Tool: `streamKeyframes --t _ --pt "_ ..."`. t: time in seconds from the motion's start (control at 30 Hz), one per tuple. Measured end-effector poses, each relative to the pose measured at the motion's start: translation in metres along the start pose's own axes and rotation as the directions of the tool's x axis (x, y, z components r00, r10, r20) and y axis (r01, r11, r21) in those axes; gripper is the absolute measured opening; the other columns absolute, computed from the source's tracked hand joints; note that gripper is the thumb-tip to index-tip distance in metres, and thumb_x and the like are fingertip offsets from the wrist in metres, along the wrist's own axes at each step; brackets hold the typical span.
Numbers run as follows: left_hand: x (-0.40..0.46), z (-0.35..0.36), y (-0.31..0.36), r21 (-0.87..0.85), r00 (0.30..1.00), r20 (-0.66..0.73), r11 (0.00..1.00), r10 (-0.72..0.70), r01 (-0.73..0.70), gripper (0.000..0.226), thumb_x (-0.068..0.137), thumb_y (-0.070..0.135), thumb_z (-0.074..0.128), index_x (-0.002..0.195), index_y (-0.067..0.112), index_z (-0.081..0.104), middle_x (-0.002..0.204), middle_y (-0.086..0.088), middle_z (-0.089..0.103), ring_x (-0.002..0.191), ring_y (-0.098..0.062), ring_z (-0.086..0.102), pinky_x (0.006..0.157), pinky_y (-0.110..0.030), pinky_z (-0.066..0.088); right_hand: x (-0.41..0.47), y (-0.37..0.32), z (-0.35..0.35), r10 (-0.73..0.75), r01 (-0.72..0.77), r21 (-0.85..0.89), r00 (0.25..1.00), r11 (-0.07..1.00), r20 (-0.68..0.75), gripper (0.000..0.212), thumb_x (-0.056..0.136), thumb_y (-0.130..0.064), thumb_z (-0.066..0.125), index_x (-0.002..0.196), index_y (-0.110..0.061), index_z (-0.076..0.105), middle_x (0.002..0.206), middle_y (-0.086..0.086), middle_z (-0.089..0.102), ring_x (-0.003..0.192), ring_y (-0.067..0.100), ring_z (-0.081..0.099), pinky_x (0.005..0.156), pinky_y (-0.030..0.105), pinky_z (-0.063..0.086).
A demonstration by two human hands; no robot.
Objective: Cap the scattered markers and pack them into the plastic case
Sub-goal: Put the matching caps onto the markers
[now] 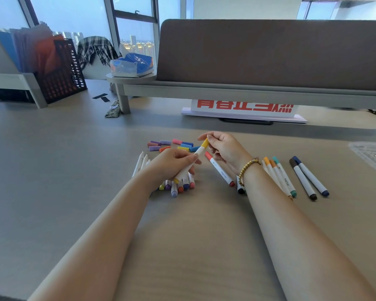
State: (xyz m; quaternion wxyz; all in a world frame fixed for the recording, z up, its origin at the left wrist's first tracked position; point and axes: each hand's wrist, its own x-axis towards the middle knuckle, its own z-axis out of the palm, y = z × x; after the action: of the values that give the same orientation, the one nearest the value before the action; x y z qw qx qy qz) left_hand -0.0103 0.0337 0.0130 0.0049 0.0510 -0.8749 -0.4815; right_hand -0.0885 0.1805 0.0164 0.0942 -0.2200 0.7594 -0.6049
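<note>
Above the middle of the desk (74,170), the left hand (172,164) curls its fingers around the white barrel of a yellow marker (191,161), tilted up toward the right. The right hand (224,148) pinches the marker's yellow cap (205,143) at the upper end, and a red marker (219,169) is tucked under its lower fingers, slanting down to the desk. Under the left hand lies a cluster of uncapped markers (178,185), their coloured ends toward the viewer. Just beyond the yellow marker, loose caps (172,145) in purple, pink, blue, yellow and orange are scattered. Right of the yellow marker, past the beaded bracelet (246,168), capped markers (280,177) lie side by side, with a brown and a navy one (308,177) further right. At the desk's right edge, a clear plastic case (371,155) is partly visible.
</note>
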Motion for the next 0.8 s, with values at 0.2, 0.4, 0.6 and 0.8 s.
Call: streamKeyframes --t 0.2,0.4,0.6,0.8 --pt "0.003 0.006 0.000 -0.114 0.998 0.019 0.991 -0.065 0.067 0.026 0.098 0.035 0.044 0.086 0.021 0.064 0.075 0.003 0.062 0.067 -0.010 0.055 0.063 -0.022 0.049 0.001 0.000 0.007 -0.008 0.009 0.016 1.000 1.000 -0.014 0.026 0.100 -0.014 0.040 0.106 -0.010 0.065 0.069 0.003 0.049 0.059 0.010 0.041 0.054 0.021 0.038" --pt "0.006 0.010 0.005 -0.193 0.998 -0.016 0.979 -0.068 0.064 0.028 0.098 0.030 0.046 0.078 0.020 0.063 0.072 0.001 0.060 0.069 -0.013 0.053 0.065 -0.025 0.048 0.004 -0.001 0.011 -0.023 0.023 0.007 0.999 1.000 -0.031 0.029 0.102 -0.015 0.037 0.109 -0.009 0.064 0.066 0.002 0.045 0.058 0.010 0.039 0.050 0.019 0.035" --pt "0.008 0.011 0.010 -0.153 0.995 -0.093 0.988 -0.038 0.023 0.029 0.097 0.039 0.044 0.091 0.020 0.065 0.073 0.009 0.067 0.048 -0.005 0.044 0.045 -0.016 0.034 0.011 -0.003 0.012 -0.002 0.001 -0.020 0.999 1.000 -0.043 0.025 0.101 -0.019 0.039 0.122 -0.013 0.052 0.080 0.001 0.050 0.062 0.008 0.044 0.047 0.014 0.036" --pt "0.012 -0.004 -0.012 0.306 0.941 -0.334 0.951 0.059 0.049 0.024 0.094 0.035 0.050 0.094 0.017 0.067 0.077 0.000 0.054 0.061 -0.010 0.043 0.053 -0.023 0.033 0.018 0.017 0.007 0.086 -0.137 -0.348 0.984 0.927 -0.158 0.013 0.095 -0.026 0.051 0.102 -0.014 0.049 0.105 0.016 0.061 0.097 0.027 0.061 0.075 0.028 0.049"
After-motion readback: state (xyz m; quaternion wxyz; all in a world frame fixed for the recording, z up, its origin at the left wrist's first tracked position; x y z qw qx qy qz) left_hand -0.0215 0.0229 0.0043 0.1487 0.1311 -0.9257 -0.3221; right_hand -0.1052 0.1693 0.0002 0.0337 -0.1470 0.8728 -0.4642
